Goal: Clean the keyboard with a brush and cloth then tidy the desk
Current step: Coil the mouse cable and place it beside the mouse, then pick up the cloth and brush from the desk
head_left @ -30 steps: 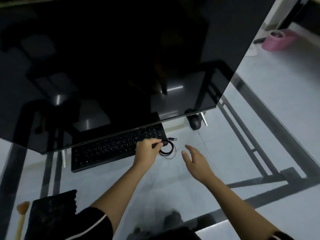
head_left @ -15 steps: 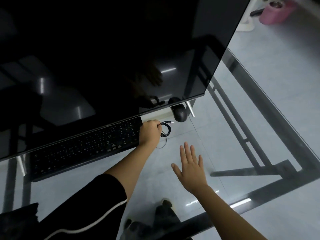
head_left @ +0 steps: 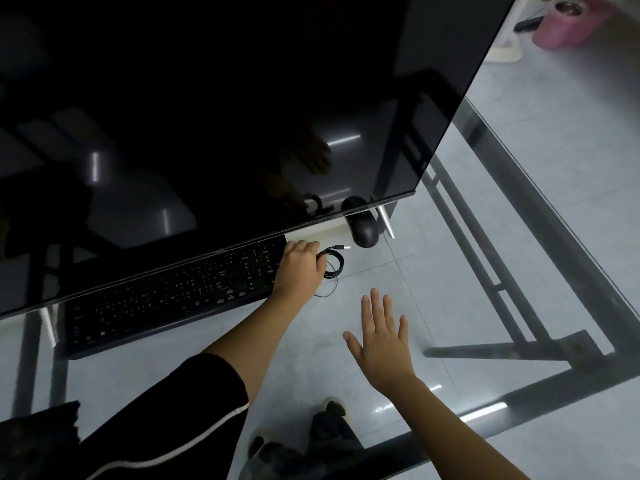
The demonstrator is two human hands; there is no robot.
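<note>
The left hand [head_left: 299,268] grips the coiled cable [head_left: 334,263] at the keyboard's [head_left: 166,299] right end; the right hand [head_left: 382,344] is spread flat and empty, nearer the desk's [head_left: 433,289] front edge.

L arm [head_left: 263,337]: black short sleeve [head_left: 173,420] w/ thin white stripe curving near hem; forearm bare below it. R forearm [head_left: 460,441] bare. Dark shoes [head_left: 332,410] below, blurry thru glass desk [head_left: 519,400].

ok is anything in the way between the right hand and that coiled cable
Nothing visible. Only bare glass desk lies between the open right hand and the coiled cable. The left hand grips the coil beside the keyboard; the mouse sits beyond it.
</note>
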